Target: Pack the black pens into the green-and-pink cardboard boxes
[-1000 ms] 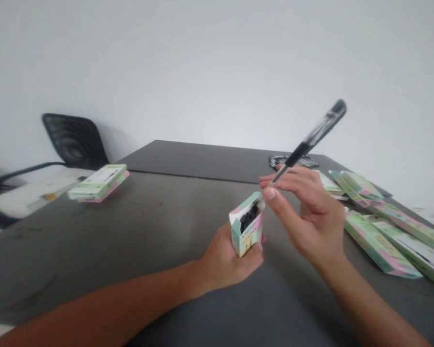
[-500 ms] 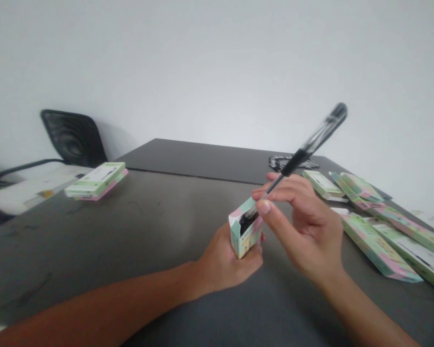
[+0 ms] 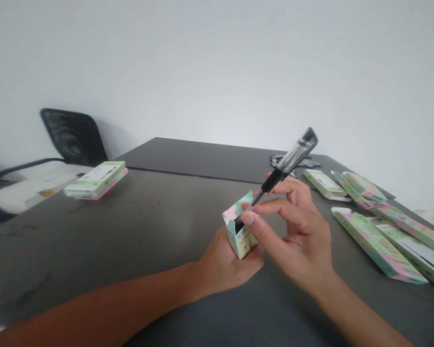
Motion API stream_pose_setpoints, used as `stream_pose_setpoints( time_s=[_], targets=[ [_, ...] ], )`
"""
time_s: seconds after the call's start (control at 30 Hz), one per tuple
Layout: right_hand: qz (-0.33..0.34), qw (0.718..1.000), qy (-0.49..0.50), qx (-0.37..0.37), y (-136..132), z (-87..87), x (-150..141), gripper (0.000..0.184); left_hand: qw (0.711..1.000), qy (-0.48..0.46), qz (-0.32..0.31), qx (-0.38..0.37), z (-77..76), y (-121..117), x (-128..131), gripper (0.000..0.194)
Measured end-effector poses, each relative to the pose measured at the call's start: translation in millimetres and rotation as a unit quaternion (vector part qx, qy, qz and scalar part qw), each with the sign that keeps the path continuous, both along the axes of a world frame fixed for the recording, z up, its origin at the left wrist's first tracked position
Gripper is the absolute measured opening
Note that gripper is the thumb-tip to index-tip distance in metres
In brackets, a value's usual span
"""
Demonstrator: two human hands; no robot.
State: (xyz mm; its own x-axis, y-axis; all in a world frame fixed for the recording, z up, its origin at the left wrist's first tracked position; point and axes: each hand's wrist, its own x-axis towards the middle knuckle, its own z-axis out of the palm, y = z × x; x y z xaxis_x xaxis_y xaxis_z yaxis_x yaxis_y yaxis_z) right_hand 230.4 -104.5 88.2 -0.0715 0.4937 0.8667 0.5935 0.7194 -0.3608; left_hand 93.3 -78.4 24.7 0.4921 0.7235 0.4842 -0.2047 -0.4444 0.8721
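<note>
My left hand [image 3: 227, 262] is wrapped round a small pastel green and pink pen box [image 3: 246, 242], held tilted with its top end open towards me. Dark contents show inside the opening, too shadowed to tell apart. Between the thumb and fingers of my right hand [image 3: 292, 229] is a clear pen with a black grip [image 3: 273, 180]. It slants up to the right, its black end on top. The pen's lower end is at the box opening, partly hidden by my fingertips and the box wall.
Several pastel boxes [image 3: 379, 246] lie on the dark table [image 3: 148, 231] at the right. Behind my right hand is a heap of black and clear pens [image 3: 313, 163]. Two stacked boxes [image 3: 100, 178] sit near the left edge, beside a black mesh chair [image 3: 74, 137].
My right hand has brought the pen down and left, so its lower end sits deeper at the box opening. My left hand and the box stay nearly in place.
</note>
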Motion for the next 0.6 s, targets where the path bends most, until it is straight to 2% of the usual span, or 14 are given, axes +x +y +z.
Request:
stream_pose_setpoints(
  time_s=[0.13, 0.23, 0.37, 0.5, 0.6],
  targets=[
    [-0.007, 1.000, -0.011, -0.008, -1.8, 1.9, 0.4, 0.008, 1.000, 0.008, 0.016, 0.005, 2.1, 0.4, -1.1, 0.030],
    [-0.013, 1.000, -0.017, -0.016, -1.0, 1.7, -0.3, 0.008, 0.999, 0.020, 0.033, 0.006, 0.0, 2.4, -2.3, 0.013],
    [-0.035, 0.998, -0.040, -0.017, 1.1, 0.9, 0.7, 0.007, 0.999, 0.041, 0.026, -0.005, -0.5, 4.0, -4.0, 0.021],
    [-0.074, 0.993, -0.091, 0.006, 1.2, 4.0, 4.8, 0.003, 0.999, 0.035, 0.020, -0.015, 3.3, 3.7, -4.0, 0.010],
    [-0.102, 0.986, -0.127, 0.041, 2.5, 6.8, 8.9, 0.009, 0.998, 0.045, 0.037, -0.021, 0.3, 4.2, -2.8, 0.020]
  ],
)
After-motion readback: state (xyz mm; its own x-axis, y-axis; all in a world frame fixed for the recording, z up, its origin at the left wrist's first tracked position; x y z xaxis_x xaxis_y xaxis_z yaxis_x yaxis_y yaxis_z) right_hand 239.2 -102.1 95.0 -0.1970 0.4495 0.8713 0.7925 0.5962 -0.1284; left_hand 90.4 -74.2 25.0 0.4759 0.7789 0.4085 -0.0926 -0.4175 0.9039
